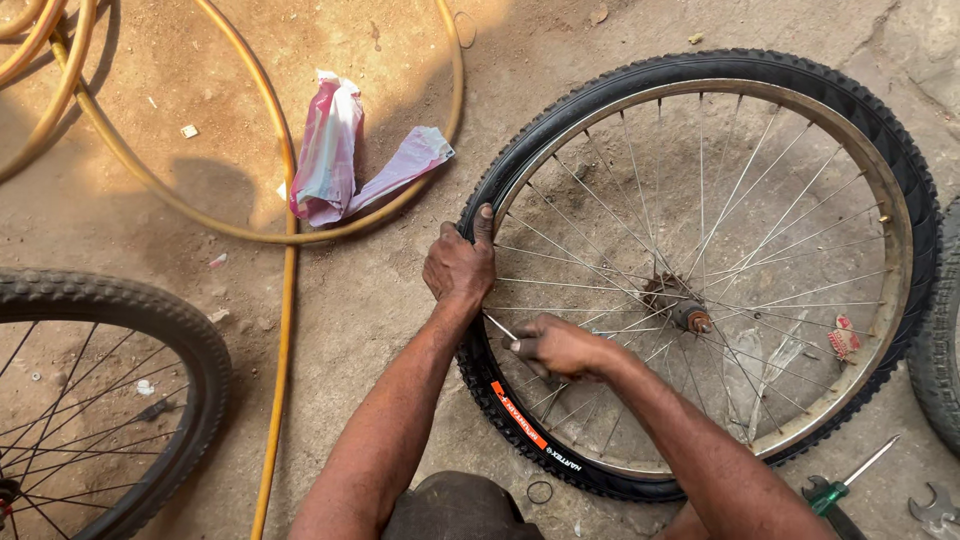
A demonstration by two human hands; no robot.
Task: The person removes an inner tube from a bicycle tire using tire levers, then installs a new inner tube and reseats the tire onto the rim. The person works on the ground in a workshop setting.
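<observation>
A bicycle wheel lies flat on the dirt ground, with a knobby black tyre (880, 120), a metal rim (895, 240), thin spokes and a rusty hub (690, 318). My left hand (458, 263) grips the tyre's left edge, thumb pointing up over the bead. Just below it, my right hand (560, 347) is closed on a slim metal tool (499, 326) whose tip points at the tyre beside the rim. An orange label strip (520, 420) runs along the tyre's near sidewall.
A second wheel (195, 350) lies at lower left, and another tyre (940, 360) shows at the right edge. A yellow hose (288, 300) loops across the dirt around a pink and white plastic bag (330, 150). A green-handled screwdriver (835, 490) and a spanner (935, 508) rest at lower right.
</observation>
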